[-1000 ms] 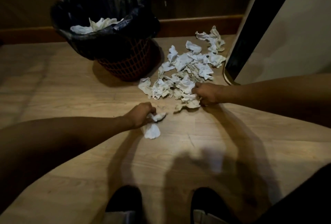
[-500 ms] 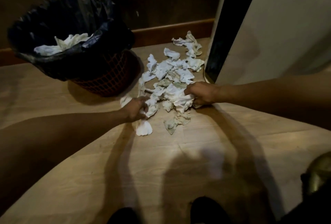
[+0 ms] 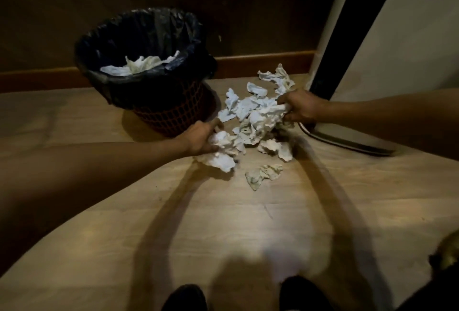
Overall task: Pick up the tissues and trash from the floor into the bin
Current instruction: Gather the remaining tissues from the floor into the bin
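A heap of crumpled white tissues (image 3: 250, 121) lies on the wooden floor just right of a red mesh bin (image 3: 171, 114) lined with a black bag; several tissues sit inside the bin. My left hand (image 3: 200, 139) grips a wad of tissues at the heap's near left edge. My right hand (image 3: 299, 107) is closed on tissues at the heap's right side. One loose tissue (image 3: 263, 174) lies apart, nearer to me. More tissues (image 3: 278, 78) lie by the skirting board.
A white panel with a dark edge and metal foot (image 3: 347, 141) stands right of the heap. A dark wall and wooden skirting (image 3: 260, 62) run behind. My two shoes (image 3: 298, 293) show at the bottom edge.
Both hands have gathered more tissues and pushed the heap together. The left hand moved toward the bin side of the heap; the right hand moved farther away along the heap's right side.
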`<action>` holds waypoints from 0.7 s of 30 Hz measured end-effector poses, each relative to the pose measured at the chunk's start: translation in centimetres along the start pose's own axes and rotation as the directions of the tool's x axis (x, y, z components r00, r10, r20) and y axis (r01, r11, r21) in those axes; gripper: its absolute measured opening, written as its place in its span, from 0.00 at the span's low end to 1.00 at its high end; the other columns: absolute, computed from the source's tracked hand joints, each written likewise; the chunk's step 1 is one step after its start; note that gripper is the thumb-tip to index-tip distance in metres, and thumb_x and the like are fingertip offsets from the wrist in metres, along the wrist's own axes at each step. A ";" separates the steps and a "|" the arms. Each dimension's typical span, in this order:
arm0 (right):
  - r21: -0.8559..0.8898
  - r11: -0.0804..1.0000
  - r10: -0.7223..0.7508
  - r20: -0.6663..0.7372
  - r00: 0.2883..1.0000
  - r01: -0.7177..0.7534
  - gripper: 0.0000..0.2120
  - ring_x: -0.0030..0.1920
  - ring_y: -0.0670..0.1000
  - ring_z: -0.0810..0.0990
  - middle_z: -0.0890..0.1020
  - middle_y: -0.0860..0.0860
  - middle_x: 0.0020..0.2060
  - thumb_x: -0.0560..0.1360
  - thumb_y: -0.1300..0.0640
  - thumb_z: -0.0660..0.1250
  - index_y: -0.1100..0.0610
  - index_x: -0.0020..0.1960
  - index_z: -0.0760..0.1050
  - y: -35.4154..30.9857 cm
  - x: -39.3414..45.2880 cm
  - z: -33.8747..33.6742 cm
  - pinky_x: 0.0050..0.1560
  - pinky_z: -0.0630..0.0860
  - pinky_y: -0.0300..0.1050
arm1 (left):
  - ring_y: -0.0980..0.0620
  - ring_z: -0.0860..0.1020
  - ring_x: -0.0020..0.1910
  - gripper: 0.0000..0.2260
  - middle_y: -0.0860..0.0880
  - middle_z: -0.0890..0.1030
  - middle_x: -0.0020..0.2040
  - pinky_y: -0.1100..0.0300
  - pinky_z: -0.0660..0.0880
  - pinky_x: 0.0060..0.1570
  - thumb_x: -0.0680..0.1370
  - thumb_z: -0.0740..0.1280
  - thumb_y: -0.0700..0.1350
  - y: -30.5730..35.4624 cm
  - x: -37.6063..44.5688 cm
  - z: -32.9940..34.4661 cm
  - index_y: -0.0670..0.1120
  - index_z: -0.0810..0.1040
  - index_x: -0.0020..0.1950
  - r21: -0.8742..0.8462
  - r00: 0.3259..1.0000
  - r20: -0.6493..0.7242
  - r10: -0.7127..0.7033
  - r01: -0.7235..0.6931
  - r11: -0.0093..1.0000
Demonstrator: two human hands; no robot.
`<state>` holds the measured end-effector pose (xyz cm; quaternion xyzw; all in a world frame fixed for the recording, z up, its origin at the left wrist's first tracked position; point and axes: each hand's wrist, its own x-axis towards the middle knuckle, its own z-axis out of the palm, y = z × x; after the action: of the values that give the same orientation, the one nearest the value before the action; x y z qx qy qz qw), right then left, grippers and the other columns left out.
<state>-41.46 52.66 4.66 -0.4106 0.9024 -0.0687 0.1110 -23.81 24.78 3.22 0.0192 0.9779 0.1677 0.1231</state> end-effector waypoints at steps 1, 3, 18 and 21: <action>0.037 0.999 0.025 -0.047 0.999 -0.023 0.11 0.47 0.54 0.81 0.82 0.53 0.45 0.70 0.58 0.74 0.57 0.52 0.78 -0.6 0.2 -0.9 0.46 0.78 0.49 | 0.43 0.79 0.60 0.26 0.43 0.80 0.62 0.50 0.77 0.59 0.73 0.73 0.53 0.2 0.0 -1.0 0.50 0.71 0.68 -0.005 1.000 -0.027 0.009 -0.009 1.000; 0.109 0.991 0.085 -0.132 0.988 -0.071 0.11 0.45 0.52 0.81 0.82 0.52 0.42 0.71 0.58 0.75 0.56 0.51 0.79 -1.8 0.6 -2.6 0.47 0.79 0.49 | 0.45 0.79 0.63 0.23 0.43 0.81 0.63 0.55 0.75 0.62 0.74 0.72 0.51 1.0 0.0 -3.1 0.45 0.76 0.68 -0.008 0.996 -0.082 0.037 -0.038 0.999; 0.400 0.915 0.223 -0.591 0.776 0.042 0.11 0.45 0.48 0.83 0.83 0.51 0.45 0.71 0.58 0.75 0.55 0.53 0.80 -10.0 4.6 -15.0 0.43 0.80 0.42 | 0.49 0.81 0.55 0.17 0.45 0.84 0.56 0.59 0.75 0.52 0.74 0.71 0.49 3.1 -2.9 -21.7 0.44 0.82 0.61 -0.136 0.695 -0.719 -0.019 -0.114 0.984; 0.400 0.911 0.204 -0.644 0.737 0.097 0.14 0.48 0.48 0.82 0.83 0.52 0.49 0.72 0.56 0.75 0.56 0.57 0.79 -11.4 5.9 -16.7 0.42 0.76 0.36 | 0.48 0.81 0.58 0.18 0.45 0.83 0.59 0.56 0.77 0.59 0.74 0.71 0.49 0.5 -3.4 -24.3 0.45 0.81 0.62 -0.194 0.633 -0.763 -0.128 -0.037 0.980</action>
<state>-41.23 41.32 22.42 -0.2984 0.8576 -0.3956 -0.1374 -26.49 17.08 26.42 -0.0910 0.9157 0.2498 -0.3013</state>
